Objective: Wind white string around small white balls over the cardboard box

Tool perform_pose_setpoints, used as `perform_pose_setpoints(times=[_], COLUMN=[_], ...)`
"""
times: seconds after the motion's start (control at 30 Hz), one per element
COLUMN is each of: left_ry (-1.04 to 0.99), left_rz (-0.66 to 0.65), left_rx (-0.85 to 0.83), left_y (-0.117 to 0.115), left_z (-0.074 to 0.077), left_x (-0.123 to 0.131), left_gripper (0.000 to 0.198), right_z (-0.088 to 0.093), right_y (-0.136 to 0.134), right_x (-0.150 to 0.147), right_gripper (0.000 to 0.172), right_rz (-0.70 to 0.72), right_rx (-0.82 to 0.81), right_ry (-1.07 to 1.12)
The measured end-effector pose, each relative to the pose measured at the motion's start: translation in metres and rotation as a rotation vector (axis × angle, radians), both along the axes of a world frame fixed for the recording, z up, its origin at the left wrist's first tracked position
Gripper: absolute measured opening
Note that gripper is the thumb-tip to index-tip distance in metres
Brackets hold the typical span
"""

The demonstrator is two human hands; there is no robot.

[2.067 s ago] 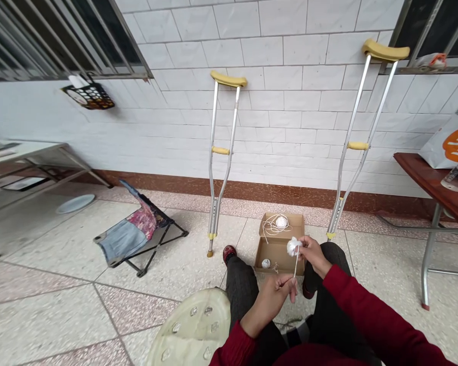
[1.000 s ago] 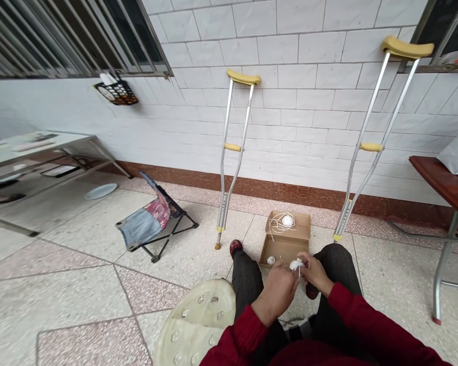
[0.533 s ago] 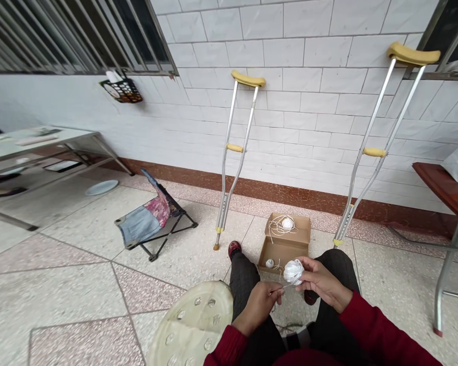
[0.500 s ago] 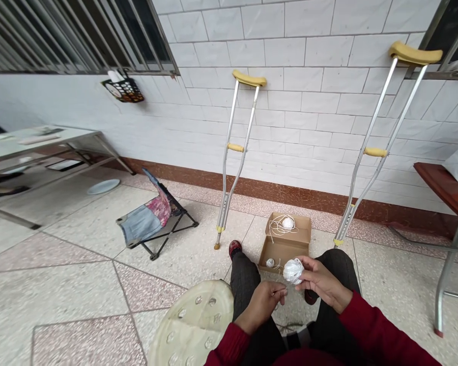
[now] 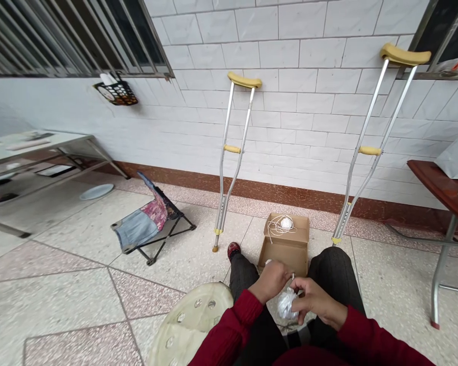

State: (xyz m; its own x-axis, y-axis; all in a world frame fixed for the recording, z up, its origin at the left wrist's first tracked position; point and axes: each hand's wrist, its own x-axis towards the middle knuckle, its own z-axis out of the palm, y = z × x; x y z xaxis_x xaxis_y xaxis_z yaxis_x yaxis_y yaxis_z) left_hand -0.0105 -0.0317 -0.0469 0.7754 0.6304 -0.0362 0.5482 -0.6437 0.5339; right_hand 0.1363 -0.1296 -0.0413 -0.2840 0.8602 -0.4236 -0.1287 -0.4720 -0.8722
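Low between the knees, my right hand (image 5: 316, 303) is closed around a shiny white wound ball of string (image 5: 287, 304). My left hand (image 5: 274, 281) is held just above it, thumb and fingers pinched together. A short white bit of string (image 5: 292, 276) shows at the left fingertips, close to the right fingers. Behind the hands an open cardboard box (image 5: 284, 252) lies on the floor. Its raised lid carries a smaller white ball (image 5: 286, 223) with loose loops of thin cord. Another white thing in the box is mostly hidden by my left hand.
Two crutches (image 5: 232, 149) (image 5: 370, 151) lean on the tiled wall. A folding chair (image 5: 139, 229) stands to the left, and a round pale stool (image 5: 191, 325) with holes is beside my left leg. A red-brown table (image 5: 438, 190) stands right; a long table (image 5: 61, 145) is at far left.
My right hand has lowered the white ball and tilted it. My left hand has moved up and across to the ball's top, where the fingertips of both hands now meet closely.
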Motion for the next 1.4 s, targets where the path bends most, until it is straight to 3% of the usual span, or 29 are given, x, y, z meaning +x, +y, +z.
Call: perform_pose_setpoints(times=[0.1, 0.2, 0.3, 0.43, 0.57, 0.73, 0.83, 0.97, 1.1, 1.17, 1.27, 1.4], left_ry=[0.098, 0.164, 0.145, -0.019, -0.101, -0.061, -0.03, 0.025, 0.076, 0.123, 0.188, 0.135], left_rz=[-0.06, -0.075, -0.035, 0.102, 0.168, 0.216, 0.195, 0.065, 0.002, -0.022, -0.045, 0.014], left_rx=[0.239, 0.332, 0.3, 0.078, -0.2, -0.117, -0.028, 0.091, 0.273, 0.327, 0.343, 0.251], left_y=[0.003, -0.007, -0.022, -0.039, -0.041, -0.023, -0.005, 0.018, 0.021, 0.01, -0.014, -0.039], left_z=[0.024, 0.037, 0.03, 0.005, -0.021, -0.041, -0.037, -0.005, 0.037, 0.047, 0.039, 0.006], left_x=[0.014, 0.021, 0.017, 0.001, -0.015, -0.026, -0.025, -0.009, 0.013, 0.021, 0.025, 0.011], left_gripper=[0.025, 0.025, 0.025, 0.03, 0.037, 0.03, 0.028, 0.03, 0.026, 0.024, 0.022, 0.022], right_z=[-0.026, -0.049, -0.057, -0.041, -0.015, 0.012, 0.018, 0.004, -0.031, -0.045, -0.052, -0.041], right_y=[0.011, 0.028, 0.043, 0.056, 0.057, 0.032, 0.011, 0.0, 0.02, 0.034, 0.052, 0.065], right_x=[0.004, 0.015, 0.025, 0.031, 0.03, 0.023, 0.016, 0.006, 0.009, 0.015, 0.025, 0.036], right_gripper=[0.022, 0.021, 0.021, 0.024, 0.034, 0.031, 0.029, 0.035, 0.03, 0.03, 0.031, 0.03], right_rz=[-0.168, -0.344, -0.504, -0.563, -0.469, -0.267, -0.14, 0.037, -0.162, -0.316, -0.533, -0.688], right_rx=[0.0, -0.001, -0.008, -0.018, -0.02, 0.143, 0.159, 0.073, 0.04, 0.077, 0.081, -0.021], right_ry=[-0.18, -0.237, -0.102, 0.105, 0.236, 0.054, -0.017, -0.002, -0.114, -0.168, -0.125, 0.049])
